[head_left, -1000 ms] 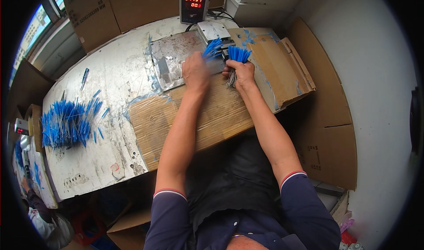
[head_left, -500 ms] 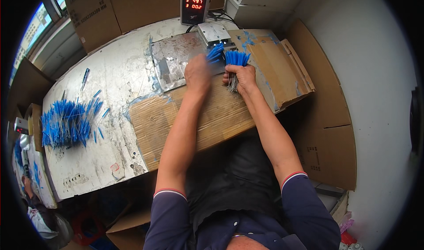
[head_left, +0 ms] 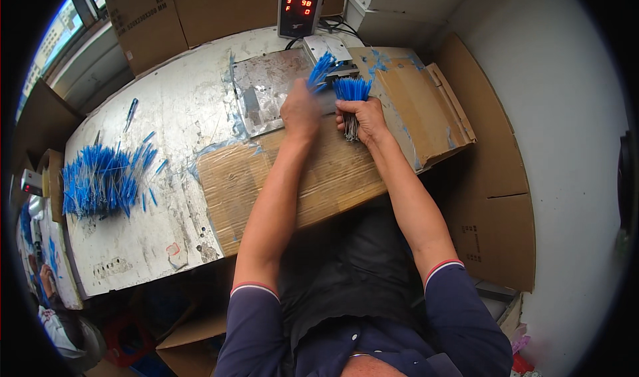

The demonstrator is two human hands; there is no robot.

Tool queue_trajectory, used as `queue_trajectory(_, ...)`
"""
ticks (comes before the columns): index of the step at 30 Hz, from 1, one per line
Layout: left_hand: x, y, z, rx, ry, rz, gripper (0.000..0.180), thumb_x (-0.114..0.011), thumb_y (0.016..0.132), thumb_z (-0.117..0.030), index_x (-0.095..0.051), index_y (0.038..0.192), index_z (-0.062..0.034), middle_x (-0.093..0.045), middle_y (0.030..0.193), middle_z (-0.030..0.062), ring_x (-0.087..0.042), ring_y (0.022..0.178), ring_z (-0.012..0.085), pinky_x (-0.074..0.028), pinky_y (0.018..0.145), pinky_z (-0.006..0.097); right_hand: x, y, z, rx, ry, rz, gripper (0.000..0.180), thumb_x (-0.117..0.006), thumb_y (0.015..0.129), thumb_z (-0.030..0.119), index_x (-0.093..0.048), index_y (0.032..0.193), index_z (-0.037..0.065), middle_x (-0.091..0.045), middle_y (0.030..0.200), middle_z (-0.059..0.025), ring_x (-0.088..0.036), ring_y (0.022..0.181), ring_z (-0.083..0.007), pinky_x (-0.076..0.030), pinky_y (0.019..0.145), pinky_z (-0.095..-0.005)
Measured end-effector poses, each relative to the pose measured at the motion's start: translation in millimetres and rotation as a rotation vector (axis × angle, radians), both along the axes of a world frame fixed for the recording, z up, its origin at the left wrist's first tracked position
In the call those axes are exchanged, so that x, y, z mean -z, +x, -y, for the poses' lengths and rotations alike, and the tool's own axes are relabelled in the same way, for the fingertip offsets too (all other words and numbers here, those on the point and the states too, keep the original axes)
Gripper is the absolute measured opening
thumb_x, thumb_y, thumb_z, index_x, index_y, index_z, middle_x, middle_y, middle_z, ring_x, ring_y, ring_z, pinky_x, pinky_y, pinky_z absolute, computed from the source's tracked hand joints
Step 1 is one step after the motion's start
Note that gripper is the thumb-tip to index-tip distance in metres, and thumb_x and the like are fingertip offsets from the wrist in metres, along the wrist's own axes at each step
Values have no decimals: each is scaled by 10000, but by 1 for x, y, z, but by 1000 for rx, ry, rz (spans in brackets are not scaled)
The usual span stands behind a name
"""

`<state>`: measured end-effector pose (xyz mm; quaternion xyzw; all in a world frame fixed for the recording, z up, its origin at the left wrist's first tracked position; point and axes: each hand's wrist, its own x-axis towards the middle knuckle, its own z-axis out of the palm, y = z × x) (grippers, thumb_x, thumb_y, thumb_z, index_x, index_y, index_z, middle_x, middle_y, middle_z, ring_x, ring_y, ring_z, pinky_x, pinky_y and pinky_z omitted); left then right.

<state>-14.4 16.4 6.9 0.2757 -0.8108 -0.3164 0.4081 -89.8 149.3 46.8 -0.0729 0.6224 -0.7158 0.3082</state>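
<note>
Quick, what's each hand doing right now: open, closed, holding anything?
Left hand: closed on a few thin blue-tipped sticks.
Right hand: closed around a bundle of blue-tipped sticks.

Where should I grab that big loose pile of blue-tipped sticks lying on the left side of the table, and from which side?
Probably take the pile of blue-tipped sticks around its middle, coming from above with fingers spread across the sticks. They lie flat on the table, roughly parallel, so a grip across them gathers many at once. Strays at the right edge would need sweeping in first.
</note>
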Motion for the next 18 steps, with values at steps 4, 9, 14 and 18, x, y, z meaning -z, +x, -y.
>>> queue_trajectory(4, -1, -4, -5, 58, 90, 17, 148, -622, 926, -100, -592, 1068, -67, -686, 826, 203, -685, 780, 408, -514, 662, 484, -2, 7, 6, -72, 11, -12, 172, -759, 804, -4, -654, 935, -43, -677, 740, -116, -664, 539, -208, -568, 445, -314)
queue_trajectory(9, -16, 2, -11, 187, 368, -149, 145, -643, 965, -160, -637, 1079, -71, -700, 862, 185, -693, 787, 371, -520, 684, 425, -3, 12, 4, -101, -42, -8, 188, -750, 810, -18, -643, 963, -42, -685, 785, -122, -679, 578, -216, -585, 469, -328)
queue_trajectory(14, -26, 4, -19, 147, 438, -126, 144, -623, 980, -158, -623, 1091, -67, -700, 864, 181, -696, 796, 360, -520, 693, 428, 4, 18, 3, -34, -167, 26, 174, -745, 809, -26, -645, 951, -33, -681, 773, -118, -681, 578, -213, -594, 484, -338)
queue_trajectory(18, 1, -6, -9, 24, 131, -114, 130, -606, 989, -154, -603, 1082, -65, -701, 843, 159, -696, 788, 349, -512, 681, 437, 5, 23, 5, 28, -124, -31, 141, -748, 796, -30, -656, 902, -38, -678, 749, -124, -675, 578, -211, -591, 506, -339)
